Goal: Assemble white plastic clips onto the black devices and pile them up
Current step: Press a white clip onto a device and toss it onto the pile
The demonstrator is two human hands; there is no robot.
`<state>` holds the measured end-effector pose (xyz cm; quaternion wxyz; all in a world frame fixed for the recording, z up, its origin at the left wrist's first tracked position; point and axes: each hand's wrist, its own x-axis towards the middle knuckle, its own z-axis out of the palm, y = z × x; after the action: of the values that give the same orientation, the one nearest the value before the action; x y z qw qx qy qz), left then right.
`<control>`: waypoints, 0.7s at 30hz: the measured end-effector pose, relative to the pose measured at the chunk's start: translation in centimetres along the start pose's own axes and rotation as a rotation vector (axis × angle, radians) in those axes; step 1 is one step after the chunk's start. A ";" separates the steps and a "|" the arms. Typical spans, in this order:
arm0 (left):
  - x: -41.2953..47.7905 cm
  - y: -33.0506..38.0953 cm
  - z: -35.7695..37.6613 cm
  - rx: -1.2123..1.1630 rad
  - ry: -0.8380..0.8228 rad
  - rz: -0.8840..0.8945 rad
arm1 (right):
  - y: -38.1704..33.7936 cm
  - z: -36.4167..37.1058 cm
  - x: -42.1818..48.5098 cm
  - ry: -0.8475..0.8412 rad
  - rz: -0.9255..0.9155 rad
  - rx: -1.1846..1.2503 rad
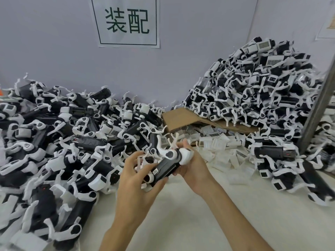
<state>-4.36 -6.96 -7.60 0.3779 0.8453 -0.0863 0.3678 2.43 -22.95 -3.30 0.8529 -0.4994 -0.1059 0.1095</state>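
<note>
I hold one black device (167, 166) between both hands, a little above the tabletop (181, 220) and straight in front of me. Its long axis lies tilted, from low on my left to higher on my right. My left hand (137, 174) takes the low end. Its grip is closed on the body, with the thumb under it and the fingers over it, rather loosely. My right hand (194, 165) is at the high end, and its grip is clamped round the white clip (184, 156) that sits on this end of the device. The clip therefore lies along the axis from my right hand. I judge that the next push must go down this line toward the left hand, which has to resist it. I cannot tell whether the clip is fully seated, because my fingers hide the joint. The tabletop is pale and smooth. A low heap of devices (63, 138) lies just beside my left hand. A taller heap (262, 91) rests on cardboard (177, 116) against the wall (54, 42), further to my right. Loose clips (217, 142) lie near my right hand, below that heap. A paper sign (126, 20) hangs on the wall, and a metal post (317, 113) stands at the right edge.
</note>
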 end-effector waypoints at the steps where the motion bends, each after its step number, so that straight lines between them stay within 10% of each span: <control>1: 0.1 0.1 0.0 -0.016 0.024 -0.013 | 0.2 -0.1 0.3 0.065 -0.059 0.023; 6: 0.4 1.0 -0.5 -0.235 0.036 -0.225 | 1.1 -3.0 1.2 0.548 -0.356 -0.711; 11: 0.5 1.3 -0.8 -0.696 -0.052 -0.526 | 3.5 -5.6 2.0 0.536 -0.125 -1.403; 21: 0.6 0.7 -1.2 -1.010 -0.084 -0.718 | 3.4 -5.7 2.0 0.601 -0.320 -1.228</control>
<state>-4.85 -6.57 -6.24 0.8276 0.5521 0.0251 0.0977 5.75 -25.43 -8.82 0.4146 -0.8777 0.0195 -0.2396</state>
